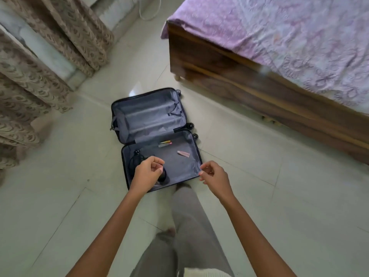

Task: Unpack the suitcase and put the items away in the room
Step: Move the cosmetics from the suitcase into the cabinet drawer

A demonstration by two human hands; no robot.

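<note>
A dark suitcase (191, 162) lies wide open on the tiled floor, grey lining showing in both halves. In the near half lie a black cable (136, 156) at the left, a small yellow and a silver tube (165, 143) near the hinge, a pink tube (183, 153) and a dark round item (164, 176). My left hand (147, 172) hovers over the near half's left side, fingers loosely curled, holding nothing. My right hand (214, 177) hangs by the near right corner, fingers loosely curled and empty. The far half holds nothing.
A wooden bed (219, 62) with a purple patterned sheet (289, 37) fills the right. Patterned beige curtains (40, 66) hang at the left. My legs in grey trousers (189, 226) stand just before the suitcase. Pale floor tiles surround it.
</note>
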